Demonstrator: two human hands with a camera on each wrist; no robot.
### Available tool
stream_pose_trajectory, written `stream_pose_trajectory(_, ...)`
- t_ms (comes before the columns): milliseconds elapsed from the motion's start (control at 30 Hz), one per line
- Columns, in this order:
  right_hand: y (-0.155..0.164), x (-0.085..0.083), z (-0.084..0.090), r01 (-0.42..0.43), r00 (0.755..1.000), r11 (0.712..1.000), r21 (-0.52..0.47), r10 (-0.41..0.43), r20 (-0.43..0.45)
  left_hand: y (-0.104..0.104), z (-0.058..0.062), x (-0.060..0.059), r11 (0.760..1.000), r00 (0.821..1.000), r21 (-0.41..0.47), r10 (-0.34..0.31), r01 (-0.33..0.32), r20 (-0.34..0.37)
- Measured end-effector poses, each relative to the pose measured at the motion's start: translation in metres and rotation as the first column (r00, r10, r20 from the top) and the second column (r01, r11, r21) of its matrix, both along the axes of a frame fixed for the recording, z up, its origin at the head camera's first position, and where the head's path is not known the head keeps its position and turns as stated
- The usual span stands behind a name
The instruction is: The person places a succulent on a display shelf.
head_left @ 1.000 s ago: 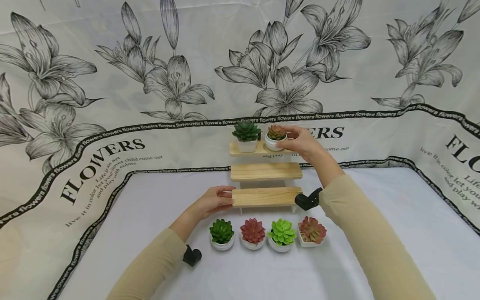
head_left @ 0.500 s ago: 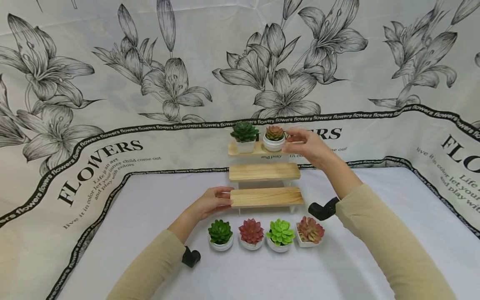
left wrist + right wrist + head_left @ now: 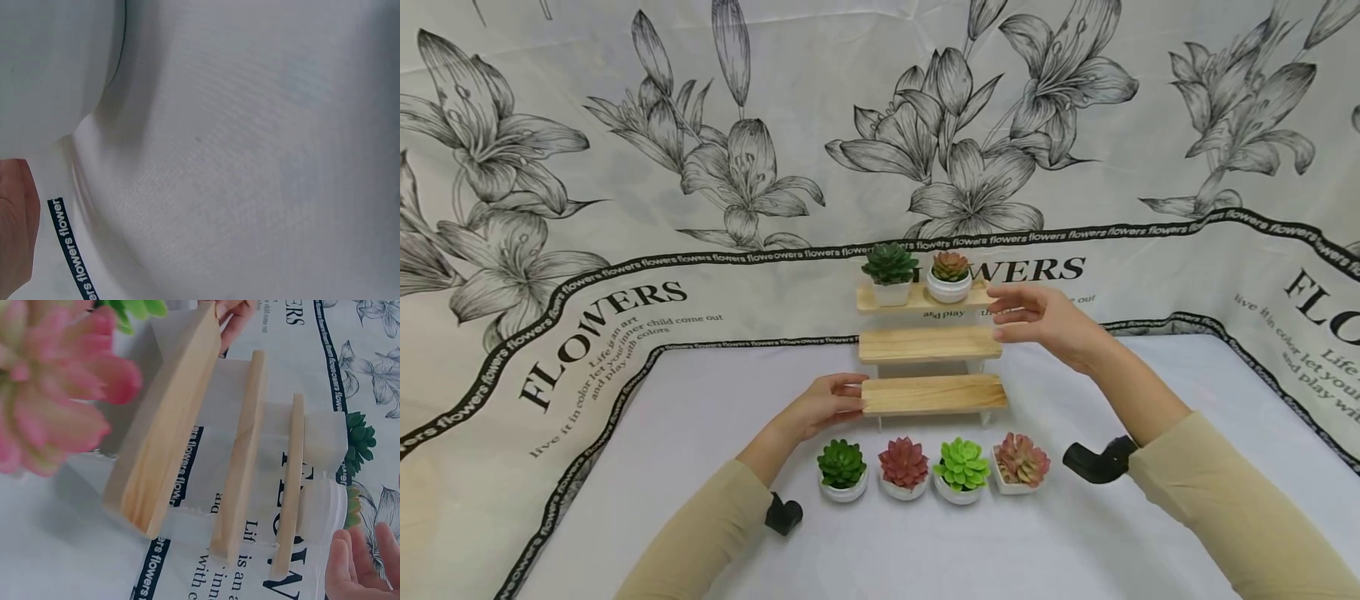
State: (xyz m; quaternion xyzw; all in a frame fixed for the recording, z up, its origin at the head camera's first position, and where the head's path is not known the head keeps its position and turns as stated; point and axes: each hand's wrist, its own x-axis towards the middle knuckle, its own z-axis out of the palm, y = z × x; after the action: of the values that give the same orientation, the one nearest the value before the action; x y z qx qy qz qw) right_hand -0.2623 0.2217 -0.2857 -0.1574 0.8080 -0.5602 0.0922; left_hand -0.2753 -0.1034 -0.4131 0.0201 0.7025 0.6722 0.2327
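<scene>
A three-tier wooden stand (image 3: 934,395) with clear side supports is in the middle of the head view. My left hand (image 3: 820,407) holds the left end of its lowest board. On the top board sit a dark green succulent in a white square pot (image 3: 891,275) and an orange-green succulent in a round white pot (image 3: 950,279). Right of the stand, my right hand (image 3: 1048,321) hangs in the air with loosely bent fingers and nothing in them. The right wrist view shows this hand (image 3: 365,569) a little apart from the round pot (image 3: 324,512).
Before the stand is a row of potted succulents: dark green (image 3: 842,469), red (image 3: 904,467), bright green (image 3: 961,469) and pink-green in a square pot (image 3: 1020,462). A white cloth (image 3: 715,392) covers the table. Behind it hangs a flower-printed curtain (image 3: 805,292).
My right hand has let go of the round pot with the orange-green succulent on the top board and moved right and down, away from it. My left hand stays at the lowest board.
</scene>
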Motion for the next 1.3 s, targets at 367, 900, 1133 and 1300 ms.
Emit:
stream_pose_trajectory(367,0.027,0.037,-0.023,-0.073,0.997,0.997,0.037,0.074,-0.031,0.001,-0.006,0.005,1.000,1.000,0.008,0.004,-0.004,0.002)
stream_pose_trajectory(900,0.061,0.075,-0.065,-0.110,0.994,0.993,0.053,0.110,-0.002,0.003,-0.005,0.009,1.000,1.000,0.017,0.013,-0.013,0.004)
stream_pose_trajectory(1133,0.070,0.082,-0.086,-0.142,0.989,0.989,0.046,0.140,0.044,0.003,-0.005,0.010,1.000,1.000,0.016,0.015,-0.014,-0.003)
stream_pose_trajectory(1300,0.072,0.085,-0.102,-0.174,0.983,0.984,0.027,0.172,0.062,0.003,-0.005,0.011,1.000,1.000,0.014,0.017,-0.017,-0.003)
